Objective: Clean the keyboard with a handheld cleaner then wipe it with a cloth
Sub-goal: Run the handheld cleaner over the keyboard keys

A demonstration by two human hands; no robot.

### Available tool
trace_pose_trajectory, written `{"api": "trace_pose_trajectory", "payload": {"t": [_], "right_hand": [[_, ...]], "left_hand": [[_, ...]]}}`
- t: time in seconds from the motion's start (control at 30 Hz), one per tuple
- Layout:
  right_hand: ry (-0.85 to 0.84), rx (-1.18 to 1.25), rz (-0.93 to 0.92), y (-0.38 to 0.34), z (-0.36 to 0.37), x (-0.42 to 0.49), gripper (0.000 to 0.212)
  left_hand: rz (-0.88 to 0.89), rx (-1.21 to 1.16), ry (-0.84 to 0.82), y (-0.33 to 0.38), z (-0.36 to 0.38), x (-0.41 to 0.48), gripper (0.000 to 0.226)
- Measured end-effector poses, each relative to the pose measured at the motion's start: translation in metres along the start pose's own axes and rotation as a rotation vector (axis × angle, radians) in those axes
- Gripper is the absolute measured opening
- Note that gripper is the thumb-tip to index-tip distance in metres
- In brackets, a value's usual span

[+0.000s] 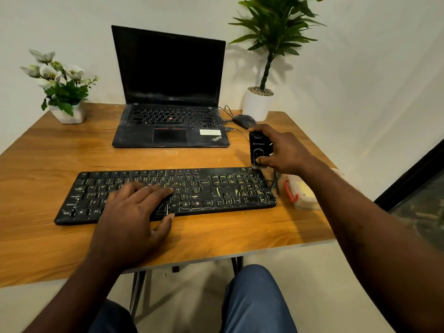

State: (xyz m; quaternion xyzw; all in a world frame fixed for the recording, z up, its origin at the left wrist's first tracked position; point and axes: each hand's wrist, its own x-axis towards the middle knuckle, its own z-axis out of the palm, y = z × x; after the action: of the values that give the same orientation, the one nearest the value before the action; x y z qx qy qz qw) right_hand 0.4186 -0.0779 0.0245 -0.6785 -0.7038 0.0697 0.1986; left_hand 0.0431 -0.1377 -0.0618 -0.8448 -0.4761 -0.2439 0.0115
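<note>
While left hand (137, 207) rests flat on keyboard (216, 188), fingers (158, 191) straight and spread over left-centre keys, right hand (286, 150) grips handheld cleaner (259, 146) upright at keyboard's far right corner, thumb on its front. Keyboard lies on desk (48, 152), near front edge. Laptop (170, 92) behind, bare wood between; clear box (304, 192) just beside keyboard's right end. Mouse (243, 120) beyond cleaner.

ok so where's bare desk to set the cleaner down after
Bare table: the strip between laptop and keyboard, the left side between flower pot and keyboard, and the front edge beside the left hand. Crowded at the right end: mouse, plastic box and the right hand gripping the cleaner.
</note>
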Motion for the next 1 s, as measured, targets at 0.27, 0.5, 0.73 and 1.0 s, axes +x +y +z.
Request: {"api": "trace_pose_trajectory", "payload": {"t": [0.27,0.5,0.73,1.0], "right_hand": [[0.026,0.127,0.002,-0.007,0.017,-0.006,0.086],[0.078,0.267,0.034,-0.011,0.018,-0.007,0.083],[0.164,0.065,0.110,0.001,0.012,-0.008,0.086],[0.130,0.143,0.086,-0.006,0.020,-0.013,0.086]], "left_hand": [[-0.005,-0.006,-0.002,0.000,0.001,0.000,0.065],[-0.007,-0.009,0.011,-0.001,0.001,0.000,0.065],[-0.009,-0.013,0.004,0.000,0.001,0.000,0.064],[-0.006,-0.011,0.003,0.000,0.001,0.000,0.064]]}}
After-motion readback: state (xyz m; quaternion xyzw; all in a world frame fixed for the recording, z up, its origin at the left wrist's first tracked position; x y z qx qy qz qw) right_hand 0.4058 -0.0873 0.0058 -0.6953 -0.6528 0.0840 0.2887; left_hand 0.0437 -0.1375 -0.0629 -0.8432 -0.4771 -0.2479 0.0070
